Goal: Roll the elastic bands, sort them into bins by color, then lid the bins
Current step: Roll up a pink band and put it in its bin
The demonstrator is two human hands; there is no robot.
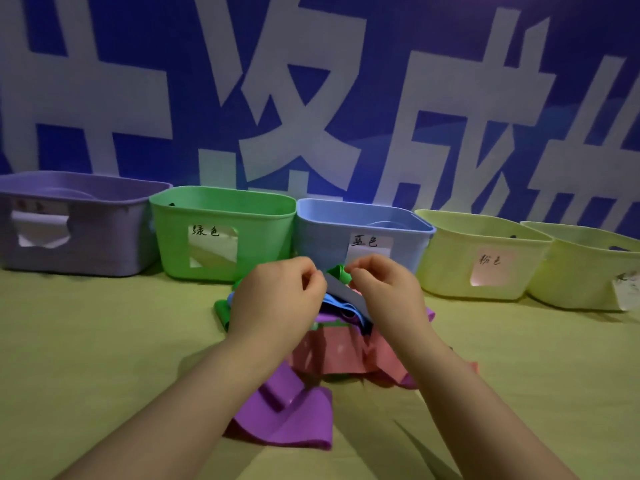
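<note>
A heap of flat elastic bands lies mid-table: a purple band (287,417) nearest me, a pink band (332,355) behind it, a green band (221,311) at the left. Both hands hover over the heap's far end. My left hand (277,296) and my right hand (384,292) each pinch one edge of a blue band (343,294), which slopes down between them. A bit of green shows just behind my right fingertips. Behind stand a purple bin (114,247), a green bin (263,244), a blue bin (322,237) and two pale yellow bins (446,268), each with a paper label.
The bins stand in a row along the back of a yellow-green tablecloth (104,358), against a blue banner (311,98) with large white characters. The second yellow bin (581,278) reaches the right edge. A lid seems to lie inside the purple bin and another inside the blue bin.
</note>
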